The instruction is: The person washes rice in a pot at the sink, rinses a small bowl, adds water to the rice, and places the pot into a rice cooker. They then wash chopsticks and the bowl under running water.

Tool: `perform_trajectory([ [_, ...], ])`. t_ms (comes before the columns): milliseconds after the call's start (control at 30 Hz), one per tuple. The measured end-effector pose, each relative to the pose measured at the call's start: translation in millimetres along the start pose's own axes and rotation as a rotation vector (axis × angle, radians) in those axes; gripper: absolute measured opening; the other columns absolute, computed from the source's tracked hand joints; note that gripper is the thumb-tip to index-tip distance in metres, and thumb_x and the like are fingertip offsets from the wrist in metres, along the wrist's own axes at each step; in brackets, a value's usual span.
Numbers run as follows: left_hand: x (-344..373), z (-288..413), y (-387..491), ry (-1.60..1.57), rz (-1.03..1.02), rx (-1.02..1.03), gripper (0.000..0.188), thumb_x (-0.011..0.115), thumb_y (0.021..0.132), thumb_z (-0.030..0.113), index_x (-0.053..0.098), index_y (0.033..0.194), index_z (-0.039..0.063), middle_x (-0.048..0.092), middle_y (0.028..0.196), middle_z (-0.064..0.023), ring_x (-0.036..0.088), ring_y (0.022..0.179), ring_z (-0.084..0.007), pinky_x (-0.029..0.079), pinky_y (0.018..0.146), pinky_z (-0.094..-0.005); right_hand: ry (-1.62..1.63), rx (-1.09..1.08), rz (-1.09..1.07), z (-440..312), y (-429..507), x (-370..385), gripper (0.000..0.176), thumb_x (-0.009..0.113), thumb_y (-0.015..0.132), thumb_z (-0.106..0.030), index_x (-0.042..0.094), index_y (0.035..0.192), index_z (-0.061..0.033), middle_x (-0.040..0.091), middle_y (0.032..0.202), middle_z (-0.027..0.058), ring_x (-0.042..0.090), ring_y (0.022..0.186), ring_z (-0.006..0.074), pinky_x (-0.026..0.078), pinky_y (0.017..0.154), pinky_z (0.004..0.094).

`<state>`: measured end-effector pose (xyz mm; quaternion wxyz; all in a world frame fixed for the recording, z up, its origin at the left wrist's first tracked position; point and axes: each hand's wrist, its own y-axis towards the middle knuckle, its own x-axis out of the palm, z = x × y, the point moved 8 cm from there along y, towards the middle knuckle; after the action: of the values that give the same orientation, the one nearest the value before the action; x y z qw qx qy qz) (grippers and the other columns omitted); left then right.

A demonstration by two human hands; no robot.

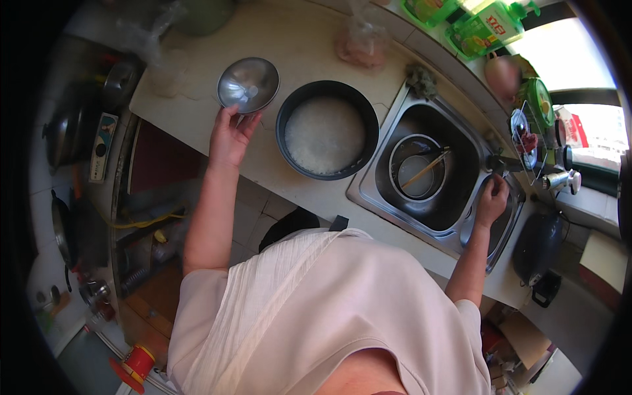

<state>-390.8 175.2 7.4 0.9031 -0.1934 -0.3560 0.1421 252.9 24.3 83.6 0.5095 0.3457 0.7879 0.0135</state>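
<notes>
My left hand [232,132] grips the near rim of a shiny metal bowl [249,85], thumb at the edge and fingers beneath. The bowl's inside faces up and looks bare. To its right, on the countertop [256,163], stands a dark round pot [282,126] with white rice [326,133] in cloudy water. My right hand [491,200] is over the right side of the steel sink [365,190], fingers curled close by the dark spout of the faucet [513,165]. Whether they grip it is unclear. In the main basin sits a metal pot [393,168] with chopsticks [422,172] across it.
A scouring pad [421,83] lies at the sink's back corner. Behind the pots is a plastic bag [363,47] with something pinkish inside. Green pump bottles [486,29] and a wire rack [531,143] line the window ledge. A stove [102,148] is at left.
</notes>
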Motion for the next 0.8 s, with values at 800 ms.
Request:
perform_trajectory([
  [800, -62, -24, -20, 0.301, 0.055, -0.134, 0.048, 0.055, 0.095, 0.011, 0.043, 0.141, 0.001, 0.051, 0.13, -0.0085, 0.057, 0.113, -0.0203, 0.051, 0.097, -0.0362, -0.212, -0.591, -1.145, -379, -107, 267, 0.046, 0.067, 0.081, -0.023, 0.061, 0.126, -0.0208, 0.053, 0.136, 0.0138, 0.052, 0.123, 0.0338, 0.045, 0.099, 0.0429],
])
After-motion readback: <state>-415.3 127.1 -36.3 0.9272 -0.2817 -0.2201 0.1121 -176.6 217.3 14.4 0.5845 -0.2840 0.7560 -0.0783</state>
